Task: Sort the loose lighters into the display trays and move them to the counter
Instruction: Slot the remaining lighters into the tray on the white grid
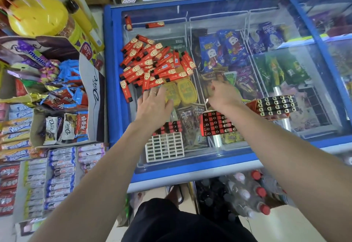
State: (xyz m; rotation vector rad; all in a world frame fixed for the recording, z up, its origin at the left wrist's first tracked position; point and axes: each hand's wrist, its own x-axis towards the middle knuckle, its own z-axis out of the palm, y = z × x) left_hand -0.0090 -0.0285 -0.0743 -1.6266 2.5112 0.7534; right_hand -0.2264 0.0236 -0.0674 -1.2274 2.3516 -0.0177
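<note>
A heap of loose red lighters (158, 64) lies on the glass lid of a blue chest freezer (118, 108). My left hand (155, 104) reaches flat toward the heap's near edge, fingers straight, fingertips among the nearest lighters. My right hand (222, 94) hovers over the glass to the right of the heap, fingers relaxed, nothing visibly in it. A white grid tray (164, 146) sits near the front edge with one row of lighters at its far side. Two filled trays stand on the lid: one (217, 122) under my right forearm, another (276, 105) further right.
Two stray lighters (154, 25) lie at the lid's far left. Candy and chocolate boxes (57, 108) crowd the shelf on the left. Bottles with red caps (253, 198) stand on the floor below the freezer's front. Ice-cream packs show through the glass.
</note>
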